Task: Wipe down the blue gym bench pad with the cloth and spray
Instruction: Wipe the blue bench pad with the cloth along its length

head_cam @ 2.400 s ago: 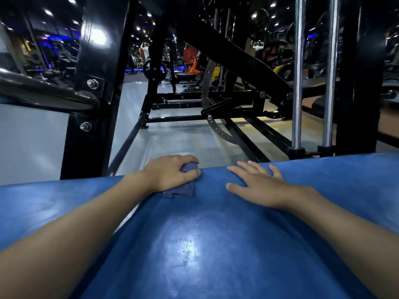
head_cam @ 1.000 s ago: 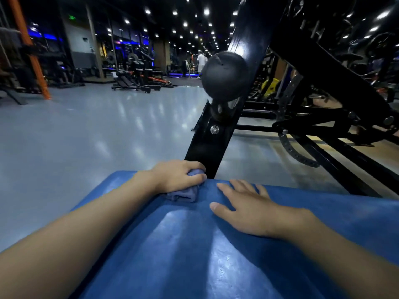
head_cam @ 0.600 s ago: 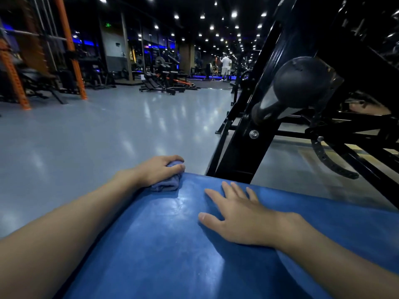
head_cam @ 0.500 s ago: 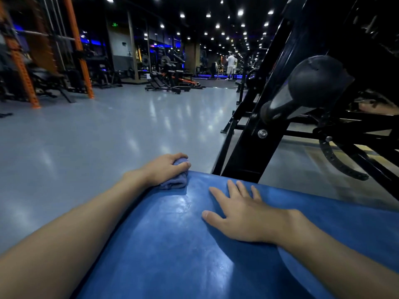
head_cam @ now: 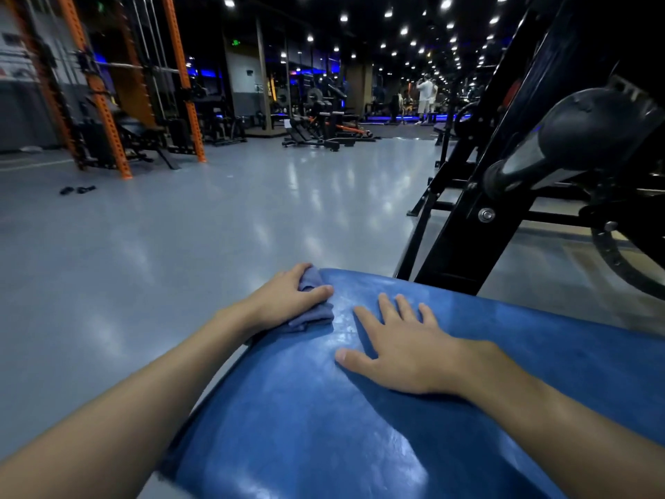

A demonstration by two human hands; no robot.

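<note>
The blue bench pad [head_cam: 324,419] fills the lower part of the head view, glossy under the ceiling lights. My left hand [head_cam: 284,297] grips a bunched grey-blue cloth [head_cam: 311,315] and presses it on the pad's far left corner. Flat on the pad just right of the cloth lies my right hand [head_cam: 403,347], fingers spread and straight, holding nothing. No spray bottle is in view.
A black machine frame [head_cam: 467,217] with a round black knob [head_cam: 590,127] rises right behind the pad at the right. Grey gym floor [head_cam: 180,246] stretches to the left. Orange racks [head_cam: 108,102] and more machines stand far back. People stand in the far distance.
My left hand has slid the cloth leftward along the pad's far edge to its left corner. My right hand has followed it, flat on the pad. The view has swung left.
</note>
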